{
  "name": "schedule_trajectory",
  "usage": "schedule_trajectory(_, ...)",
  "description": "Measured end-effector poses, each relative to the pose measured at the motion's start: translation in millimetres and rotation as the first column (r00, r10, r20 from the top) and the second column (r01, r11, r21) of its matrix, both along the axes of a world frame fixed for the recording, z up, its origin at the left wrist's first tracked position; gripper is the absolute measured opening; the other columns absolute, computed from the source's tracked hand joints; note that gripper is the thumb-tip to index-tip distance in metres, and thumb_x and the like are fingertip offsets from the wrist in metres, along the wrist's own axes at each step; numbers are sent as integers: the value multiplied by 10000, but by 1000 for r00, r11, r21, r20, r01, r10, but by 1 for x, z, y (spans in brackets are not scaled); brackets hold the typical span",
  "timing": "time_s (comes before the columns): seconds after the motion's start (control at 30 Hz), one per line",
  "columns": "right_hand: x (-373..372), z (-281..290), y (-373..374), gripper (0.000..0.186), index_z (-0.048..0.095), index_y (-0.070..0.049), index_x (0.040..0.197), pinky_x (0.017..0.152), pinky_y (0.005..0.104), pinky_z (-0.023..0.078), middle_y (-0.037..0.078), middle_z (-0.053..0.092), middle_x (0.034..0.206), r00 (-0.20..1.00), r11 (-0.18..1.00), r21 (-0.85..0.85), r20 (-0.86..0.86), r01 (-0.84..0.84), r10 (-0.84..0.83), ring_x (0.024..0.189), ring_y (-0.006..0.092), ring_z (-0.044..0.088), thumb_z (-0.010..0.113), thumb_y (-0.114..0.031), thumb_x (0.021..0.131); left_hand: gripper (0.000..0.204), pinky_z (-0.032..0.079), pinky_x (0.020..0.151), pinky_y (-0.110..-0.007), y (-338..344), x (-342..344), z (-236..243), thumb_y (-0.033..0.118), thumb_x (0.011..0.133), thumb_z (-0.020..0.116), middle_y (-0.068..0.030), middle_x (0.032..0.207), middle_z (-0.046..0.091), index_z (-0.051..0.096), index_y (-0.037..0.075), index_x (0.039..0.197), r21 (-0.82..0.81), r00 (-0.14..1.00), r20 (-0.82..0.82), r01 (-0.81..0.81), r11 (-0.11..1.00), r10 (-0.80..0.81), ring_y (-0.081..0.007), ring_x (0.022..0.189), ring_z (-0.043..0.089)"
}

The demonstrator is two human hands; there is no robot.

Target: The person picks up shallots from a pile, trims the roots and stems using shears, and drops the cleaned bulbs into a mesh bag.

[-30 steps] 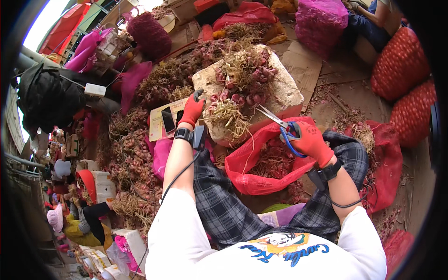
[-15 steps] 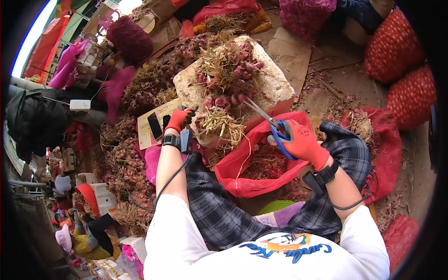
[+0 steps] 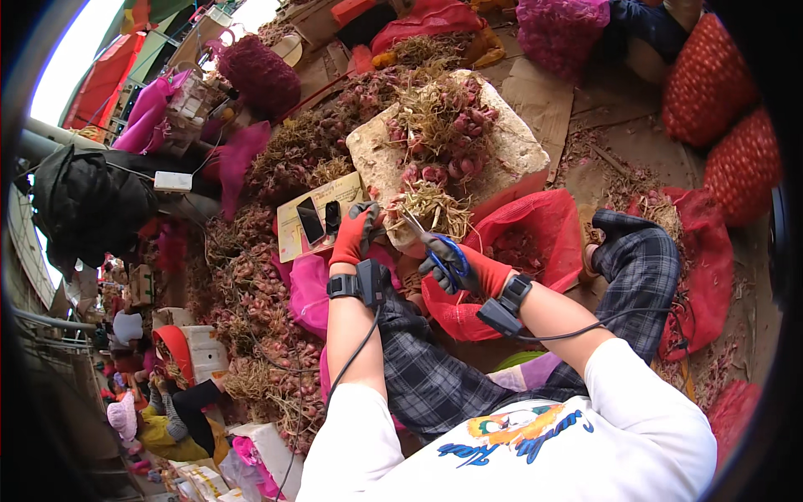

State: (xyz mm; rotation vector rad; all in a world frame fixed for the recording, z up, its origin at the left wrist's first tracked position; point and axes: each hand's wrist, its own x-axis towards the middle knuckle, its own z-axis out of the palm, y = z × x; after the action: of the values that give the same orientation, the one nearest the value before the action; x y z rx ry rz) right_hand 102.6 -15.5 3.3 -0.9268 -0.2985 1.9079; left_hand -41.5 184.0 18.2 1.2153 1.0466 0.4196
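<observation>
My left hand [image 3: 358, 227], in a red-and-grey glove, is closed at the left front corner of the pale foam block [image 3: 514, 151], pinching something I cannot make out beside dry stems [image 3: 431, 209]. My right hand [image 3: 464, 268], gloved alike, is closed on blue-handled scissors [image 3: 452, 253], their blades angled up-left toward my left hand. Bunches of reddish shallots [image 3: 464, 142] with straw-like tops lie on the block. Just left of it, two phones [image 3: 309, 219] rest on a yellow board [image 3: 291, 247]. An open red mesh sack [image 3: 552, 234] with loose bits inside lies beyond my right hand.
Heaped shallots [image 3: 251, 318] spread along my left. Full red sacks [image 3: 707, 79] stand at right, pink sacks [image 3: 556, 33] behind. A dark bundle [image 3: 84, 201] is at far left. Other people [image 3: 167, 427] sit at lower left and top right. Cardboard [image 3: 535, 105] covers the floor.
My right hand has moved left and turned, bringing the scissors from the block's right side to beside my left hand. My left hand has moved slightly right and down, near the front stems.
</observation>
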Motion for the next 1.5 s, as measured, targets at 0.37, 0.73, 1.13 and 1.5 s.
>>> schedule_trajectory(0.37, 20, 5, 9, 302, 622, -63, 948, 380, 235, 394, 24, 546, 592, 965, 998, -13, 257, 62, -57, 416, 100, 479, 627, -350, 852, 328, 496, 803, -268, -20, -14, 17, 255, 908, 552, -32, 1036, 573, 526, 44, 1158, -72, 949, 314, 65, 995, -39, -150, 886, 579)
schedule_trajectory(0.73, 42, 41, -124, 367, 538, 24, 1076, 587, 229, 501, 65, 634, 881, 787, 859, 296, 356, 417, -504, 707, 101, 615, 701, -117, 778, 251, 458, 797, -250, -215, 37, 2, 194, 930, 527, -35, 995, 578, 501, -1, 1086, -8, 881, 311, 377, 926, -356, -129, 892, 561)
schedule_trajectory(1.13, 53, -8, -146, 205, 591, -1, 982, 523, 228, 484, 56, 629, 798, 829, 853, 128, 200, 507, -523, 599, 110, 595, 629, -110, 813, 246, 489, 662, -290, -238, 57, -10, 48, 842, 571, -69, 937, 622, 540, 2, 1082, -115, 921, 241, 340, 933, -306, -162, 755, 601)
schedule_trajectory(1.5, 58, -4, -147, 345, 568, 20, 1028, 649, 233, 486, 64, 632, 861, 740, 898, 257, 508, 358, -440, 738, 96, 592, 693, -111, 734, 280, 489, 774, -241, -229, 55, -22, -18, 815, 585, -45, 1019, 609, 560, -20, 1094, -26, 873, 238, 444, 896, -426, -108, 903, 577)
